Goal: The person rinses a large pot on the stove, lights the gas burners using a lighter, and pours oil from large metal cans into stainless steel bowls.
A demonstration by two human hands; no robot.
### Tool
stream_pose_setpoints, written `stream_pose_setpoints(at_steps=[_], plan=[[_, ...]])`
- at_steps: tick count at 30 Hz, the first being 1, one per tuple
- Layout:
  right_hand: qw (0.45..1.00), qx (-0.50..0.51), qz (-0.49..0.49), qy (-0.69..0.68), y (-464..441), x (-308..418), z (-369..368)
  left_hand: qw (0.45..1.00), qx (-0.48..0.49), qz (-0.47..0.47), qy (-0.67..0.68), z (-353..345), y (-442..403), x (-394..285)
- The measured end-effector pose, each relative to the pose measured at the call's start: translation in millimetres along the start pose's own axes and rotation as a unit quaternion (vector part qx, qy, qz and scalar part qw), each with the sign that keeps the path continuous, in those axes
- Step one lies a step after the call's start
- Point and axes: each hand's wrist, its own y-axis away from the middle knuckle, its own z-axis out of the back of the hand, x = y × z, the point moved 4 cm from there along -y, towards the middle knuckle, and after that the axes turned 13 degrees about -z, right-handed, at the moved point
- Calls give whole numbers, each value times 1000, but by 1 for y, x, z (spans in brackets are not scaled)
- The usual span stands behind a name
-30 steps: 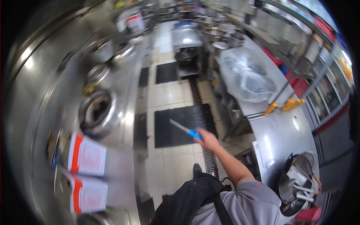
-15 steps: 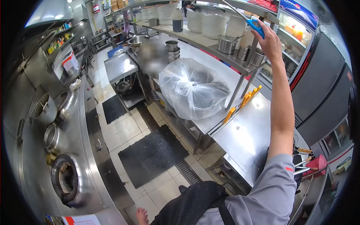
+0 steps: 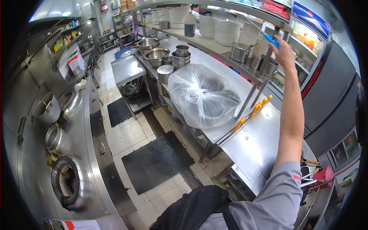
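My right hand is raised at the upper right, its fingers closed round the blue handle of a long, thin tool. The tool's narrow metal part points up and left, in front of the steel shelf. Stacked white bowls and steel pots stand on that shelf beside the tool. Lower down, a large clear plastic bag, knotted at the top, rests on the steel table. Of my left hand nothing clear shows; only a tiny patch of skin appears by the apron at the bottom edge.
Yellow-handled tools stand in a slot at the table's edge. A steel counter with a wok burner and pots runs along the left. Black mats and a drain grate lie on the floor. A person is behind the shelf.
From low over the floor mat, my right hand has risen to the shelf with the blue-handled tool. My left hand, visible at the bottom half a second ago, has dropped out of clear view.
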Motion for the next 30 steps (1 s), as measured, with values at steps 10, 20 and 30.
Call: stream_pose_setpoints(at_steps=[10,20,30], plan=[[963,-169,168,-126,-3,130,5,997,-37,-19,59,20,-2,-1],[981,58,128,-134,15,317,-208,961,-224,-3,163,13,-81,-7],[984,150,90,-41,-15,416,-394,977,-117,45,174,38,-223,-192]])
